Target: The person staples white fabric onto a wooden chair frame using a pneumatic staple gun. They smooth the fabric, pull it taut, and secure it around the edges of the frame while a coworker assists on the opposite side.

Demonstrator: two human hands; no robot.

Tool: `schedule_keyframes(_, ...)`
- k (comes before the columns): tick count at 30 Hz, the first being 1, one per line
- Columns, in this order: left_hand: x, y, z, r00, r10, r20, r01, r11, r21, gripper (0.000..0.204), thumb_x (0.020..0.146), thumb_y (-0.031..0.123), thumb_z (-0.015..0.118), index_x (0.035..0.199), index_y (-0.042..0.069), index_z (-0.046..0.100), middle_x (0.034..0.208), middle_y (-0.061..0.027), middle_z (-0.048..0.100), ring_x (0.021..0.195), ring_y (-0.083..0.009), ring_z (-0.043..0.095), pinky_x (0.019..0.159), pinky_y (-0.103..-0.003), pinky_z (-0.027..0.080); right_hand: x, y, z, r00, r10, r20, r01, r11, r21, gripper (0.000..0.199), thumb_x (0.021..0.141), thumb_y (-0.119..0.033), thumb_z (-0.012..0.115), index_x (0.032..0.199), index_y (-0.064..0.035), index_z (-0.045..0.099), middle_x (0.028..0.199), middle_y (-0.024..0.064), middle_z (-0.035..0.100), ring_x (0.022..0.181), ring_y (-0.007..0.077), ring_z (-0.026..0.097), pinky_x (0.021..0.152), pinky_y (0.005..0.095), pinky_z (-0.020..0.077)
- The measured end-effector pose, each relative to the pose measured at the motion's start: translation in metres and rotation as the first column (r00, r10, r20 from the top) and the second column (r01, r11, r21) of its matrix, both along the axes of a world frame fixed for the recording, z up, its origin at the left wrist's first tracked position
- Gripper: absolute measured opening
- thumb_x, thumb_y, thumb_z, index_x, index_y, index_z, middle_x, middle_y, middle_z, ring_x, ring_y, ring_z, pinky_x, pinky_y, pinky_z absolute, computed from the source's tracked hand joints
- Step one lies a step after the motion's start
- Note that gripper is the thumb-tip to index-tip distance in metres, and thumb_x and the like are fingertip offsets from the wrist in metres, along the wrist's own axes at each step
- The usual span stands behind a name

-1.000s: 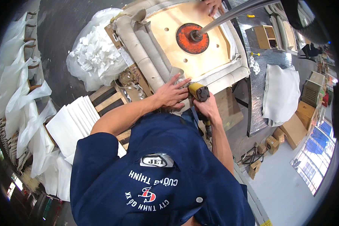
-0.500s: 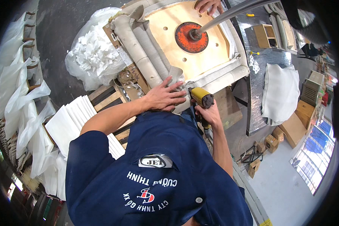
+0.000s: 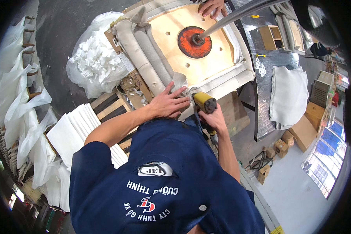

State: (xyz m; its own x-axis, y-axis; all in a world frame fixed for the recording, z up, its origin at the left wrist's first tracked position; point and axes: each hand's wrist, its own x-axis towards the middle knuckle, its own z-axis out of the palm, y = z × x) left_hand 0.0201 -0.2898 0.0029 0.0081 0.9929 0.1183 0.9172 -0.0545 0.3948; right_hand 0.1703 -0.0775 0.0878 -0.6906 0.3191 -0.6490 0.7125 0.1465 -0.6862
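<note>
"Where's the tool on your feed?"

"I have the yellow power tool [image 3: 204,102] at two o'clock — nose at the near corner of a padded frame [image 3: 132,50], which lies toward twelve. I can't tell whether it touches."

"Fingers?"

"The right hand [image 3: 214,118] is wrapped round the tool's handle. The left hand [image 3: 168,103], at eleven, has its fingers spread on the frame's near edge. Another person's hand [image 3: 212,7], at one, is by the far edge of the wooden panel [image 3: 224,39]."

"Any writing?"

"Mostly on the navy shirt [image 3: 117,183], at six: I see white lettering [image 3: 146,189], upside down to me, around a red-and-white emblem [image 3: 147,204]. Above it, a white label [image 3: 155,169] carries bold dark capitals in an oval. A printed white strip [image 3: 126,62], toward eleven — too small to read."
</note>
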Motion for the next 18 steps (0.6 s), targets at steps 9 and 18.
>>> schedule_keyframes(9, 0.017, 0.053, -0.002, 0.999, 0.038, -0.003, -0.038, 0.999, -0.033, 0.067, 0.095, 0.048, 0.058, 0.152, 0.014, 0.047, 0.161, -0.0030, 0.042, 0.158, -0.0292, 0.020, 0.123, -0.067, 0.007, -0.008, 0.027, 0.010, 0.977, -0.209, -0.038, 0.201, 0.969, -0.144, 0.022, 0.079, 0.000, 0.066, 0.100, 0.0050, 0.067, 0.077, 0.0052, 0.068, 0.060, 0.0129, 0.063, 0.057, 0.0278, 0.0523)
schedule_keyframes(18, 0.021, 0.054, -0.009, 0.992, 0.114, -0.057, -0.117, 0.991, -0.068, 0.068, 0.095, 0.058, 0.054, 0.149, 0.017, 0.051, 0.156, -0.0006, 0.046, 0.156, -0.0305, 0.021, 0.122, -0.068, 0.010, -0.031, 0.021, 0.015, 0.983, -0.143, 0.116, 0.145, 0.989, -0.005, 0.029, 0.081, -0.004, 0.066, 0.108, 0.0054, 0.064, 0.079, 0.0103, 0.070, 0.059, 0.0158, 0.067, 0.057, 0.0313, 0.0548)
